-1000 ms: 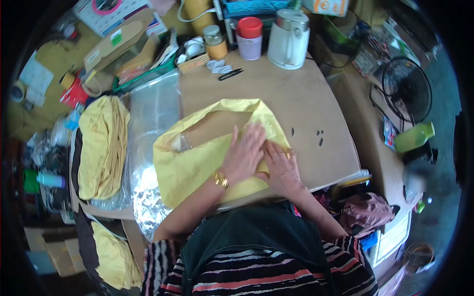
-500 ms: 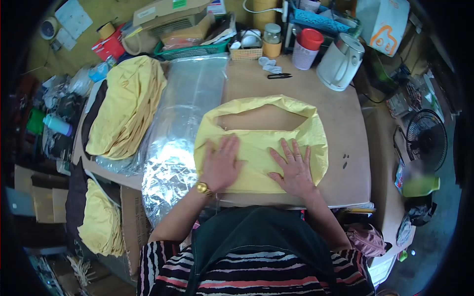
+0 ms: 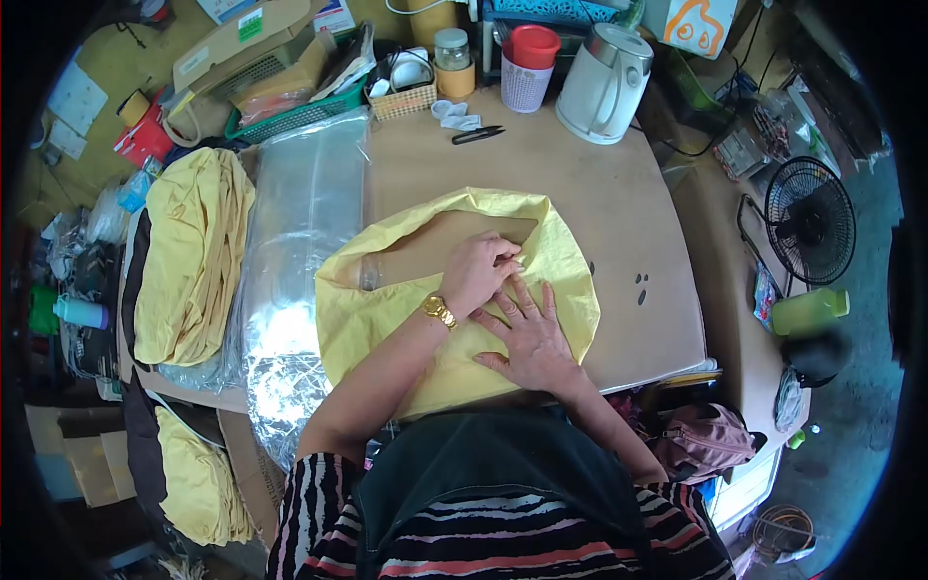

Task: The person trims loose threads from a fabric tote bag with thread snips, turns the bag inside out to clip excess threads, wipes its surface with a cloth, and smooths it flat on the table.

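A yellow cloth bag [image 3: 377, 333] with a wide slit-like opening near its top lies flat on the brown tabletop in front of me. My left hand [image 3: 478, 274], with a gold watch on its wrist, is over the lower edge of that opening. Its fingers are curled and pinched together; what is between them is too small to make out. Close beside it, my right hand [image 3: 532, 346] rests on the cloth, palm down with fingers spread. Its fingertips nearly meet the left hand.
A plastic sheet stack [image 3: 304, 213] and piled yellow cloth pieces [image 3: 193, 256] lie to the left. Thread snips [image 3: 478, 135], a red-lidded cup [image 3: 530, 68] and a white kettle [image 3: 605, 85] stand or lie at the back. A black fan [image 3: 810, 220] is at right.
My left hand has moved right and up from lying flat on the cloth, and its fingers have closed. The bag has turned slightly, and the whole view has shifted.
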### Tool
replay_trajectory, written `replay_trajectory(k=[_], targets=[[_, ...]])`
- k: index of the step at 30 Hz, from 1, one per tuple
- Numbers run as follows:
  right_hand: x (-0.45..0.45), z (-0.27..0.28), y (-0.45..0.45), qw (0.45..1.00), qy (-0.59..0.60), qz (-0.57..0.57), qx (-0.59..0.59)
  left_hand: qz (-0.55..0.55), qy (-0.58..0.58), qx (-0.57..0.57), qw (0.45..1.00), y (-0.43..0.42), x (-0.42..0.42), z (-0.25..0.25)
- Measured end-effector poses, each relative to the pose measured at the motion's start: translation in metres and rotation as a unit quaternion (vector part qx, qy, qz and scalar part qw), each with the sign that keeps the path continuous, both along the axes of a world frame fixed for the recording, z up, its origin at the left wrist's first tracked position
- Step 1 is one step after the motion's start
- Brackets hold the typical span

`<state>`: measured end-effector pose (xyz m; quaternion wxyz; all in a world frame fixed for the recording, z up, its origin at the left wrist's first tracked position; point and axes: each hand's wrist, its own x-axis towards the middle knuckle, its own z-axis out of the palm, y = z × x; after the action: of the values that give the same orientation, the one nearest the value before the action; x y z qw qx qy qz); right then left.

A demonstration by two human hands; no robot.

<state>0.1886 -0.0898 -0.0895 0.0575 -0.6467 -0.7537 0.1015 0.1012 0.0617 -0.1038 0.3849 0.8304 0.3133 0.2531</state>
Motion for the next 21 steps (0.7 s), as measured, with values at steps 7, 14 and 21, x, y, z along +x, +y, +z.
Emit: replay_trajectory(k=[7, 14, 21], targets=[[0.002, -0.003, -0.001, 0.998, 0.052, 0.0, 0.046, 0.122, -0.171, -0.107, 0.972, 0.01, 0.003, -0.017], [0.005, -0.005, -0.002, 0.994, 0.091, 0.002, 0.055, 0.074, -0.534, -0.302, 0.786, 0.095, -0.15, 0.049], [0.055, 0.017, 0.003, 0.9, 0.37, -0.153, 0.17, 0.029, -0.105, -0.012, 0.994, -0.04, -0.096, 0.07]])
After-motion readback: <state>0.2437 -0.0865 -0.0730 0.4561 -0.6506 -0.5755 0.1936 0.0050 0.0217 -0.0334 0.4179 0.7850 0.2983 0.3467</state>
